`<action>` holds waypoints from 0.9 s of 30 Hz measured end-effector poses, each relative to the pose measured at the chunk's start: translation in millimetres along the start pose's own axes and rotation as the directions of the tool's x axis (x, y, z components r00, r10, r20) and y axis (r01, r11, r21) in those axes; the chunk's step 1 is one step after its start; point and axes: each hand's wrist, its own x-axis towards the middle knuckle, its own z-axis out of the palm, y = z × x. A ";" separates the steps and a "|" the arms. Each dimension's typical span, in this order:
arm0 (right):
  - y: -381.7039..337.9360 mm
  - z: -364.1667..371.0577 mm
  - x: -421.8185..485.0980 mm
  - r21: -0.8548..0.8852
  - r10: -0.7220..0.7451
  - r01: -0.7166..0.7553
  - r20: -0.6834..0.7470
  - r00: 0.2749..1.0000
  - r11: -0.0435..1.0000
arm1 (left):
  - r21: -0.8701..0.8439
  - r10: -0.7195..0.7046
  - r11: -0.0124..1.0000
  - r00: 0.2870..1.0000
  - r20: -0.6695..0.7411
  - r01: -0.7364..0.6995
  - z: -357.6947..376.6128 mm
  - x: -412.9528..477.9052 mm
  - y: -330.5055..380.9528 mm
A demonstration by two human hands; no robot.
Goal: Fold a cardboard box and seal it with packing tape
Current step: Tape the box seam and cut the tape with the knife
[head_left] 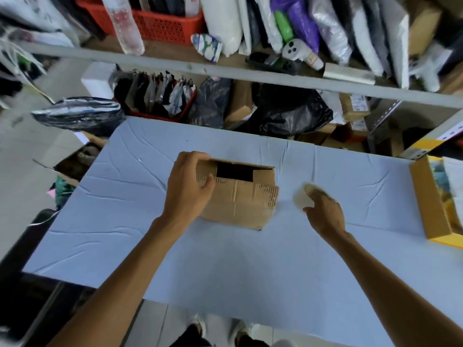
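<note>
A small brown cardboard box [240,196] stands in the middle of the pale blue table [125,221], its top partly open with a dark gap showing between the flaps. My left hand [188,189] grips the box's left top corner, fingers curled over the edge and thumb on a flap. Just right of the box, my right hand [323,211] holds a blurred roll of packing tape [304,196] close above the table surface.
An open yellow-edged carton [431,204] sits at the table's right edge. Behind the table are black plastic bags [288,111], a red basket of packets [160,96] and crowded metal shelves [225,71]. An open box stands on the floor at left [75,164].
</note>
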 end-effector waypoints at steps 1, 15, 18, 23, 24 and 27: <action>-9.9 -18.9 2.7 0.075 -0.027 0.030 -0.049 0.998 0.997 | -0.057 0.032 0.998 0.999 0.039 -0.030 -1.2 5.2 6.9; -114.7 -145.1 -48.4 0.336 -0.483 0.550 -0.265 0.834 0.765 | -0.627 0.012 0.737 0.922 0.388 0.254 -25.3 50.4 61.9; -125.7 -143.3 -51.2 0.344 -0.526 0.582 -0.249 0.813 0.737 | -0.633 0.100 0.761 0.938 0.331 0.142 -36.1 48.9 52.0; -132.1 -138.5 -48.9 0.400 -0.519 0.566 -0.231 0.823 0.721 | -0.590 0.065 0.782 0.915 0.397 0.200 -45.6 50.6 35.2; -132.8 -137.2 -48.4 0.401 -0.522 0.570 -0.233 0.820 0.717 | -0.589 0.046 0.781 0.922 0.384 0.206 -45.5 51.1 32.8; -135.8 -134.4 -47.3 0.392 -0.524 0.570 -0.228 0.821 0.722 | -0.589 -0.019 0.760 0.917 0.399 0.272 -46.5 51.8 29.4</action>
